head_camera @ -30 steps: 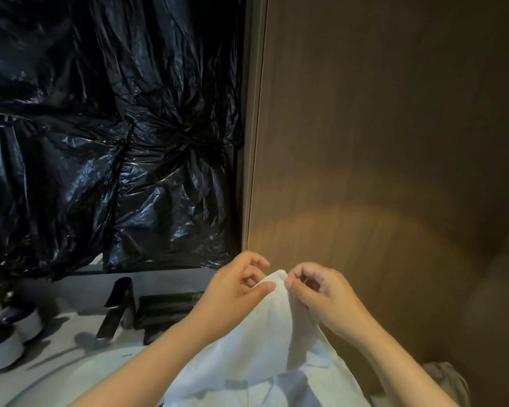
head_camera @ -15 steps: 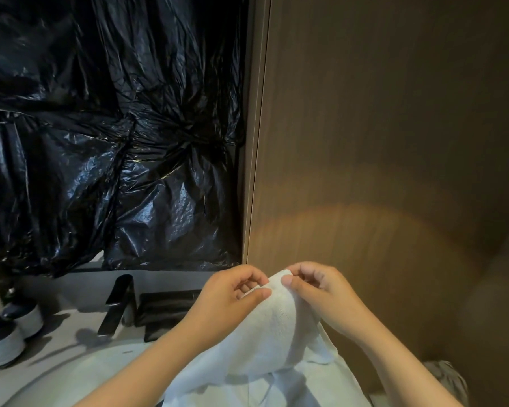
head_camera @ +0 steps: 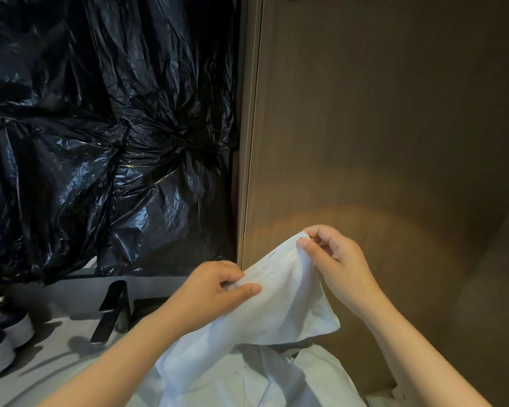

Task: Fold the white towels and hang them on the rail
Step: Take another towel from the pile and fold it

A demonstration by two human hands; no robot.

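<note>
A white towel [head_camera: 279,306] hangs in front of me, held up by its top edge. My right hand [head_camera: 335,259] pinches the upper corner between thumb and fingers, high against the brown wall. My left hand [head_camera: 215,289] pinches the same edge lower and to the left, thumb on top of the cloth. The edge runs stretched between the two hands. More white cloth [head_camera: 247,383] lies bunched below. No rail is in view.
A brown wood-look wall panel [head_camera: 394,127] fills the right side. Crumpled black plastic sheeting [head_camera: 100,127] covers the left. Below it sit a black tap [head_camera: 109,312] on a grey counter [head_camera: 50,356] and two dark bottles [head_camera: 0,345] at the far left.
My hands, close together at the towel's corner before, have moved apart along its edge: the right one went up and right, the left one stayed lower. The edge now lies stretched between them.
</note>
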